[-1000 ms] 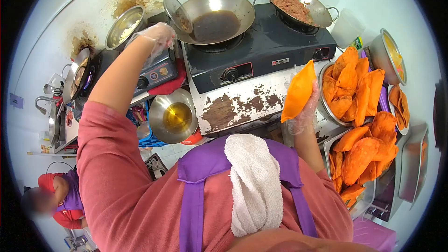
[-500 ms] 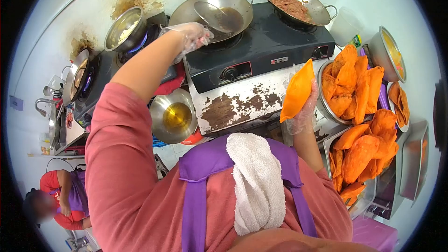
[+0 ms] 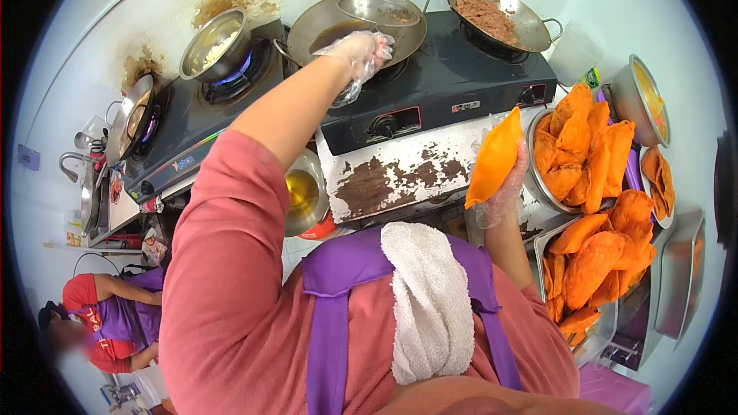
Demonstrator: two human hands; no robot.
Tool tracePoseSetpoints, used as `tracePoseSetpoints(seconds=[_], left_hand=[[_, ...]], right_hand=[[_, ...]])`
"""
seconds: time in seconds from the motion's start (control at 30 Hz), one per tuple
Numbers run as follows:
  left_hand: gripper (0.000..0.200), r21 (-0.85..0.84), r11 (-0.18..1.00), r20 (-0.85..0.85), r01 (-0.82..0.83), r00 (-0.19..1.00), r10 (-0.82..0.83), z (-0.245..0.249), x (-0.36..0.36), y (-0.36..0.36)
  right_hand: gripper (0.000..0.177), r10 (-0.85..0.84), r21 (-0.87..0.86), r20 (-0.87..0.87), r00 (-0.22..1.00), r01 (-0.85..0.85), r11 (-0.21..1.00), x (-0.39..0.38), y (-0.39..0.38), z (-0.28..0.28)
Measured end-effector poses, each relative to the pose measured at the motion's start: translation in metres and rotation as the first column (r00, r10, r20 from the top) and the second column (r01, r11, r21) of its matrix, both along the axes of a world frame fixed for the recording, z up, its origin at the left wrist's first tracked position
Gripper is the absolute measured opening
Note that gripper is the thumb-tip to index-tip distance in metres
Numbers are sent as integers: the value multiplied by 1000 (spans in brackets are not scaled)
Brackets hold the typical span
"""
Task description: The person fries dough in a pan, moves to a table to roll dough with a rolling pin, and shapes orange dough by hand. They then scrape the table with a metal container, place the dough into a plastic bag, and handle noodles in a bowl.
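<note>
My left hand (image 3: 365, 54), in a clear plastic glove, reaches over the wide metal wok (image 3: 307, 19) with its fingers closed. It appears to grip the handle of a round, shallow strainer (image 3: 380, 9), though the hand hides most of the handle. The strainer is at the wok's far side with brown bits in it, and dark liquid (image 3: 338, 33) lies in the wok. In my gloved right hand (image 3: 507, 192) is a puffed orange fried pastry pocket (image 3: 494, 157), held upright, left of a bowl heaped with similar orange pockets (image 3: 588, 142).
A wok of minced meat (image 3: 484, 15) sits on the black stove (image 3: 438, 100). Left, a pan (image 3: 215, 46) stands over a blue flame. A bowl of yellow oil (image 3: 304, 192) is below. More pockets fill a tray (image 3: 603, 261) at right. A co-worker (image 3: 115, 307) is at lower left.
My left hand has moved right and over the wok's near rim. The strainer has shifted to the wok's far side. My right hand still holds the pastry pocket in nearly the same place.
</note>
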State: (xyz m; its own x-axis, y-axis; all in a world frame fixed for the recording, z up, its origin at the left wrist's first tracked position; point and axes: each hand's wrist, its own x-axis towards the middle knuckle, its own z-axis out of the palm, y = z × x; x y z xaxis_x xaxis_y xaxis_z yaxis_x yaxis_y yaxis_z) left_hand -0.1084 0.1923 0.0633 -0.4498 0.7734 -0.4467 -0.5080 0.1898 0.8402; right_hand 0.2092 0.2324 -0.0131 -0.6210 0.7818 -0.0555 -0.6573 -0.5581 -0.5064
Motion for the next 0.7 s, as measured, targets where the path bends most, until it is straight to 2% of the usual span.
tracePoseSetpoints(seconds=[0.03, 0.07, 0.17, 0.27, 0.33, 0.37, 0.47, 0.7], left_hand=[[13, 13, 1000, -55, 15, 998, -14, 6, -2, -3], [14, 42, 999, 5, 25, 1000, -26, 14, -7, -8], [15, -2, 999, -164, -41, 986, 40, 30, -24, -33], [15, -4, 997, -136, -79, 988, 78, 38, -40, -59], [15, -18, 992, 12, -123, 992, 123, 48, -33, -82], [15, -20, 992, 11, -123, 992, 123, 48, -32, -90], [18, 20, 995, 290, -100, 953, 90, 49, -25, -107], [17, -21, 986, 333, -165, 929, 163, 37, -19, -82]], right_hand=[[44, 11, 10, -6, 1000, -11, 1000, 1, 4, -4], [43, 21, 19, -11, 1000, -21, 1000, 3, 6, -7], [43, 9, 6, -28, 1000, -9, 1000, 5, 5, -5], [42, 12, -33, -51, 999, -14, 999, 5, 11, -9], [42, 15, -54, -66, 998, -18, 998, 5, 15, -12], [42, 21, -72, -80, 997, -26, 997, 4, 16, -13], [43, 36, -29, -99, 994, -39, 999, 1, 13, -8], [44, 76, -33, -70, 995, -78, 996, -12, 14, -3]])
